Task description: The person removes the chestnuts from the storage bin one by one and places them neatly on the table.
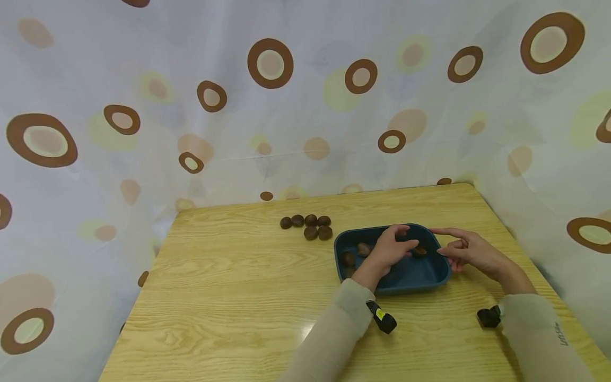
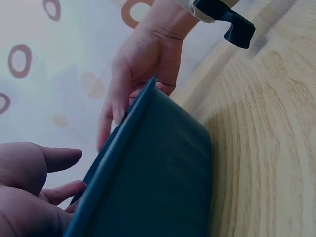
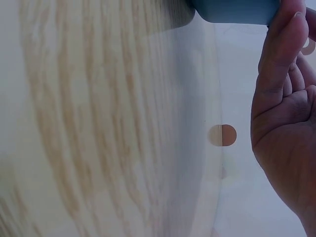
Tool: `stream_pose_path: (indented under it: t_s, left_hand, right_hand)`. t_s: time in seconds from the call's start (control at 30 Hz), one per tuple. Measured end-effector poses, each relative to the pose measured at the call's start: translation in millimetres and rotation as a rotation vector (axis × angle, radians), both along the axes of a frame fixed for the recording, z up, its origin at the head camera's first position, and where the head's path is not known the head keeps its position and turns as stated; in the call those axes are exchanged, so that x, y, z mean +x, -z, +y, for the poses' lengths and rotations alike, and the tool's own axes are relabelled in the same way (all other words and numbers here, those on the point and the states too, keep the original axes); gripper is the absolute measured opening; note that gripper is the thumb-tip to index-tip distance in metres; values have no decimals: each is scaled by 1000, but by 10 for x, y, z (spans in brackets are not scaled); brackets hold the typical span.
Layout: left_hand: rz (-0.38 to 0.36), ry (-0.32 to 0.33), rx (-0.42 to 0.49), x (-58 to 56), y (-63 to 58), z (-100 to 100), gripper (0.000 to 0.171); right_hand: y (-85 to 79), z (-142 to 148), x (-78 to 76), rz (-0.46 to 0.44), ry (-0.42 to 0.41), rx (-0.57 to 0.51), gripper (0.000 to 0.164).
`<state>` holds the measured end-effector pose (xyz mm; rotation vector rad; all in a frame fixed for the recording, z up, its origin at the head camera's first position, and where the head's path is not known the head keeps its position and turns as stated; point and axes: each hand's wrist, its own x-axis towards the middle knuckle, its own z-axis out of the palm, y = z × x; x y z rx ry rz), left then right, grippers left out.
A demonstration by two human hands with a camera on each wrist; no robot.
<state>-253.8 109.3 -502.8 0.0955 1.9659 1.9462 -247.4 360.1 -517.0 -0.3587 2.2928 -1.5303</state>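
A dark blue rectangular bin (image 1: 410, 289) stands on the table with several brown chestnuts (image 1: 364, 249) in it. My left hand (image 1: 389, 250) reaches over the bin, fingers loosely bent and thumb apart, and nothing shows between them. Just right of that thumb lies another chestnut (image 1: 419, 251) by the bin's far right side. At the right end, my right hand (image 1: 472, 253) grips the rim, thumb over the edge and lower fingers outside, the index finger stretched toward the far corner. The left wrist view shows the right hand (image 2: 148, 64) at the rim.
Several chestnuts (image 1: 311, 233) sit in two short rows on the wooden table (image 1: 229, 297), left of the bin and toward the back. A patterned curtain (image 1: 305, 116) hangs behind the table and along both sides.
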Motion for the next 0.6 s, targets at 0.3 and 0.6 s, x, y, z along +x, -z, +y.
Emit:
stream_pose_path:
  t_s: [0.3, 0.6]
  left_hand:
    - [-27, 4, -166, 10, -14, 149, 41]
    - [59, 62, -303, -13, 105, 152, 40]
  right_hand:
    - [-24, -25, 8, 8, -8, -30, 60]
    - [6, -24, 13, 10, -9, -43, 60]
